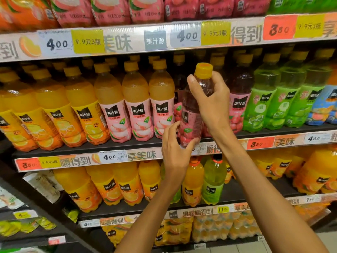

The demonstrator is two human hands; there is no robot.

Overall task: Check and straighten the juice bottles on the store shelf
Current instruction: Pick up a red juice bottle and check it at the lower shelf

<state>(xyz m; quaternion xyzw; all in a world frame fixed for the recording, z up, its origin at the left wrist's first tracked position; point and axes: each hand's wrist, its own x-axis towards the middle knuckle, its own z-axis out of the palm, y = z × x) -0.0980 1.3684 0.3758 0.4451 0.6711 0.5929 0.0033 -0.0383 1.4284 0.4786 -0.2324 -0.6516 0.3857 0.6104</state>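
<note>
A dark red juice bottle (pixel 191 115) with a yellow cap and a pink label is out in front of the middle shelf (pixel 91 147), tilted with its top to the right. My right hand (pixel 209 101) grips its neck and shoulder. My left hand (pixel 175 148) cups its base from below and the left, fingers curled around it. Behind it, more dark red bottles (pixel 238 99) stand in the row. Left of it are pink-labelled peach bottles (pixel 135 105) and orange juice bottles (pixel 80 108); right of it are green bottles (pixel 262 99).
The shelf above (pixel 164 39) carries price tags and holds pink and orange bottles. Below are larger orange and green bottles (pixel 213 181), then multipacks (pixel 209 229) near the floor. A side rack with packets (pixel 18 199) juts out at lower left.
</note>
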